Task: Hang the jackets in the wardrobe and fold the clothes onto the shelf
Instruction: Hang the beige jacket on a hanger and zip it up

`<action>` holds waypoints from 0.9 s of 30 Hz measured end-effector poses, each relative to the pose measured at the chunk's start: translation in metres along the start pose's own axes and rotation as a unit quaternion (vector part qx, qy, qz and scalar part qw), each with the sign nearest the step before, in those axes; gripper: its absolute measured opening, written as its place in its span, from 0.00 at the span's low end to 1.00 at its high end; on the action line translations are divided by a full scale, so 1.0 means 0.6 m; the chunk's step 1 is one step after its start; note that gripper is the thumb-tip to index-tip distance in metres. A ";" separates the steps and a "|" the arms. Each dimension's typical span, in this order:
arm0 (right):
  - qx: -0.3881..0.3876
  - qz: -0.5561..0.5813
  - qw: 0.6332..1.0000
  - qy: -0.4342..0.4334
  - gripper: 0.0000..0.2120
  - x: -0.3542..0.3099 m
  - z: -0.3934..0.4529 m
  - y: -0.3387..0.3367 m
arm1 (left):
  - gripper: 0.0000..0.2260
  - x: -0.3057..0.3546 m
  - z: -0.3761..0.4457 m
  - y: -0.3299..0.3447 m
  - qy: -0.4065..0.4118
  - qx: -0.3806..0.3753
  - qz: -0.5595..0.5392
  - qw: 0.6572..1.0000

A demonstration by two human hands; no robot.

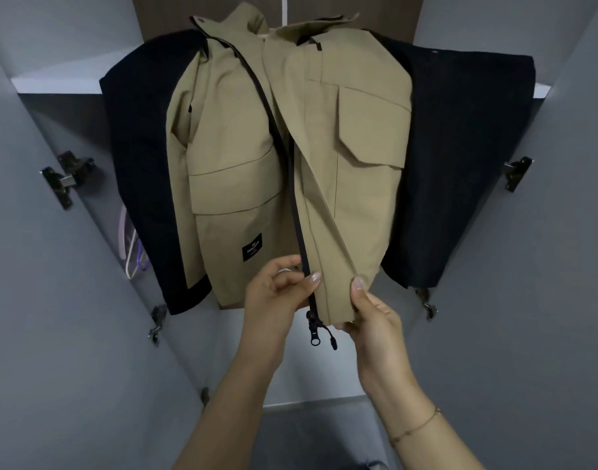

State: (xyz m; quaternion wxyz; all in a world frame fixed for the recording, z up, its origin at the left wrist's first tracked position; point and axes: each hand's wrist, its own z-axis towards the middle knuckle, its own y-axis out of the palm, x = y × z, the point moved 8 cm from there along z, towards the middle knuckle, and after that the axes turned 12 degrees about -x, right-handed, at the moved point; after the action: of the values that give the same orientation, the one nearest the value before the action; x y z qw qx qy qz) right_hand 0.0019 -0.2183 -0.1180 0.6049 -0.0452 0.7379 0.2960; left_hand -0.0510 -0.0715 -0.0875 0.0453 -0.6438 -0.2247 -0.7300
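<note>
My fingers (pixel 311 283) meet the smooth, matt woven cloth of a khaki jacket (pixel 358 157), its black zipper (pixel 319 329) glossy at the pulls. A dark navy jacket (pixel 460 171) behind looks coarser. Matt grey wardrobe doors (pixel 53 300) carry dull metal hinges (pixel 65 176); brown wood-grain back panel (pixel 158 15).

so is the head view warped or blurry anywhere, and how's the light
Head view: wide-angle bend splays the wardrobe doors outward; soft, dim, even light with no glare; the tan jacket and both hands look sharp; the dark jacket loses detail in shadow.
</note>
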 end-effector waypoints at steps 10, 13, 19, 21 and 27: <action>-0.102 0.146 0.963 0.204 0.23 0.067 0.022 0.039 | 0.06 0.003 0.005 -0.007 -0.013 -0.052 0.020 0.998; -0.102 0.218 0.957 0.160 0.21 0.052 0.032 0.032 | 0.08 0.001 0.006 -0.039 -0.007 -0.014 0.025 1.000; -0.071 0.158 0.979 0.110 0.19 0.015 0.042 0.001 | 0.09 -0.158 0.019 -0.117 -0.169 0.059 -0.105 0.978; -0.052 0.145 0.982 0.112 0.18 0.009 0.044 -0.005 | 0.13 -0.228 0.035 -0.107 -0.246 0.026 -0.172 0.954; 0.022 0.154 0.981 0.114 0.08 -0.004 0.044 -0.023 | 0.27 -0.317 0.138 -0.080 -0.289 0.015 -0.269 0.919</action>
State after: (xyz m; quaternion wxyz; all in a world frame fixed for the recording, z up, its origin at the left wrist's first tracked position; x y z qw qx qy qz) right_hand 0.0311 -0.2171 -0.1236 0.4649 0.0486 0.8064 0.3623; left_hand 0.0397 -0.0394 -0.2772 -0.2102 -0.7412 -0.4033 -0.4937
